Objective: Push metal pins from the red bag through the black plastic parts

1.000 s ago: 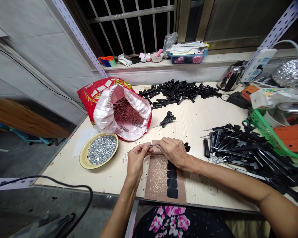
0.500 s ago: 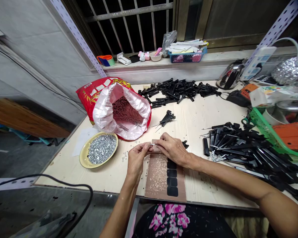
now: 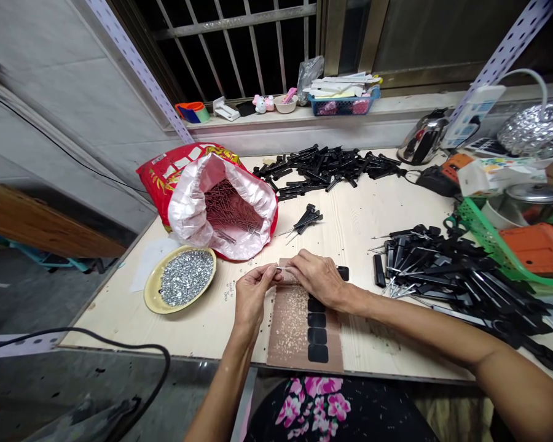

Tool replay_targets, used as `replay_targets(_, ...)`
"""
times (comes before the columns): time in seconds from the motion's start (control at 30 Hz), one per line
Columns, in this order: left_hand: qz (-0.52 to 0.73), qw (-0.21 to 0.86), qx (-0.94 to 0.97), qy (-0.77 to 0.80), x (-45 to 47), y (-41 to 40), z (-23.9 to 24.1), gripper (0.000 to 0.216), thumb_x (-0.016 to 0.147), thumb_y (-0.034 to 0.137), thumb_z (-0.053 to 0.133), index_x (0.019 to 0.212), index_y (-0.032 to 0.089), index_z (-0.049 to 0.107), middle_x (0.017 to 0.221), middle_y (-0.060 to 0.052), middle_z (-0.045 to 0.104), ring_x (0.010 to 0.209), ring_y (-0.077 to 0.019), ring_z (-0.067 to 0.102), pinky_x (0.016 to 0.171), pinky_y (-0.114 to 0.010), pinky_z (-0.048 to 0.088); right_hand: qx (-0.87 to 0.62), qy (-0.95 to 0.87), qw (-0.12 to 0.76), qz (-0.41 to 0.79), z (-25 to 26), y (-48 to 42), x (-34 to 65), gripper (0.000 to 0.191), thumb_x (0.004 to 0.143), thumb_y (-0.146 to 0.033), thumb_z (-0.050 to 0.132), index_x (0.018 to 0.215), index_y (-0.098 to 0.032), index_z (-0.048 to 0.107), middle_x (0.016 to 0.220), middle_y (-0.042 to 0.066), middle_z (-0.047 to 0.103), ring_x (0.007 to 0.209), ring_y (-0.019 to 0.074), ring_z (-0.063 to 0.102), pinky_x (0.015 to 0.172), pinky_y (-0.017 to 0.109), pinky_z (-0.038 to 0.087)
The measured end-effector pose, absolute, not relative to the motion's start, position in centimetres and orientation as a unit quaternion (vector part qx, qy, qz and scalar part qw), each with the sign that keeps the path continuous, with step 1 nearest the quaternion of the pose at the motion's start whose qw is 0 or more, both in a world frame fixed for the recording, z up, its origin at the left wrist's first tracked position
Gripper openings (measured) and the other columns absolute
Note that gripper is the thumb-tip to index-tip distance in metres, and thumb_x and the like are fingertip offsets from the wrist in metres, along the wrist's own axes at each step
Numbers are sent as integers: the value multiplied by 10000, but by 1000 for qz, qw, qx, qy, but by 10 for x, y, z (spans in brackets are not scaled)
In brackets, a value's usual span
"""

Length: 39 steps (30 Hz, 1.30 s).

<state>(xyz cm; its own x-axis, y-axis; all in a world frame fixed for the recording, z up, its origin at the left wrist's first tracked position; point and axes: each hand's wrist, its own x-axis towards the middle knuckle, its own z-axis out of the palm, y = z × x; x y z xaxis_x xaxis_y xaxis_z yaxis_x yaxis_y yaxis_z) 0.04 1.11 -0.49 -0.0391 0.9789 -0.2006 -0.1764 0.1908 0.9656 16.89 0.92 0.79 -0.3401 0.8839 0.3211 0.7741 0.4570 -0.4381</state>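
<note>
My left hand is closed, with thumb and forefinger pinching a thin metal rod. My right hand is closed on the same rod's other end, just above a brown board. The end of a black plastic piece shows behind my right hand; whether that hand holds it I cannot tell. Along the board's right side runs a column of black rounded squares, and pale specks cover its middle. Left of my left hand, a yellow bowl holds many small silver metal pieces.
A red sack of thin reddish rods lies open behind the bowl. Black plastic parts are heaped at the back, a few with rods nearer. Black parts with metal rods pile at right, beside a green basket.
The view has shifted slightly. The black end behind my right hand now looks squarer, where it looked forked before. Both hands keep their pinch on the rod in nearly the same place.
</note>
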Motion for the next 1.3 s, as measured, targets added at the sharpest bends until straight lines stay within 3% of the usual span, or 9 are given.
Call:
replay_targets(0.13, 508, 592, 372, 503, 1, 11, -6, 299, 652, 330, 767, 843, 109, 705, 700, -34, 688, 638, -112, 621, 706, -259, 515, -484, -812, 286, 159, 9, 9, 170, 173, 934, -283, 469, 998, -162, 576, 930, 50, 544, 767, 126, 544, 612, 228, 415)
replay_targets(0.37, 494, 585, 394, 508, 2, 9, -11, 304, 673, 347, 750, 853, 106, 704, 703, -38, 694, 659, -113, 627, 732, -259, 505, -473, -797, 317, 201, 9, 6, 174, 167, 947, -227, 441, 989, -158, 586, 885, 43, 553, 772, 128, 542, 668, 245, 439)
replay_targets(0.47, 488, 598, 378, 512, 3, 9, -12, 311, 655, 350, 762, 834, 103, 701, 687, -36, 690, 639, -116, 624, 714, -265, 508, -464, -813, 294, 192, 7, 7, 177, 173, 930, -245, 474, 1033, -179, 597, 944, 59, 530, 774, 133, 528, 632, 241, 426)
replay_targets(0.57, 485, 601, 365, 520, 3, 10, -13, 321, 639, 346, 773, 827, 97, 699, 686, -37, 688, 629, -116, 620, 702, -266, 510, -479, -815, 274, 178, 4, 7, 178, 202, 946, -237, 436, 1039, -193, 610, 870, 47, 543, 753, 142, 522, 642, 256, 414)
replay_targets(0.7, 492, 577, 389, 522, 3, 11, -13, 313, 660, 340, 761, 845, 95, 698, 690, -37, 688, 651, -116, 622, 721, -261, 511, -490, -777, 313, 241, -2, 5, 176, 179, 952, -236, 436, 981, -167, 598, 831, 25, 581, 764, 127, 548, 689, 249, 421)
replay_targets(0.87, 457, 620, 364, 524, 6, 10, -13, 345, 621, 358, 785, 812, 86, 693, 706, -55, 697, 629, -136, 636, 682, -289, 535, -504, -799, 289, 157, -7, -1, 179, 227, 960, -264, 408, 984, -168, 613, 870, 49, 538, 756, 141, 528, 654, 263, 423)
replay_targets(1.0, 448, 660, 329, 504, 11, 9, -12, 344, 578, 334, 816, 789, 92, 691, 680, -42, 695, 605, -122, 636, 692, -281, 541, -474, -809, 298, 178, -10, -5, 184, 183, 932, -243, 471, 1056, -172, 585, 917, 55, 520, 809, 147, 534, 685, 269, 454)
replay_targets(1.3, 407, 635, 404, 517, 19, 8, -15, 304, 674, 352, 751, 849, 109, 701, 719, -40, 700, 660, -121, 641, 705, -248, 528, -490, -775, 316, 245, -6, -7, 200, 166, 940, -241, 467, 959, -173, 618, 883, 44, 583, 810, 142, 563, 723, 267, 447)
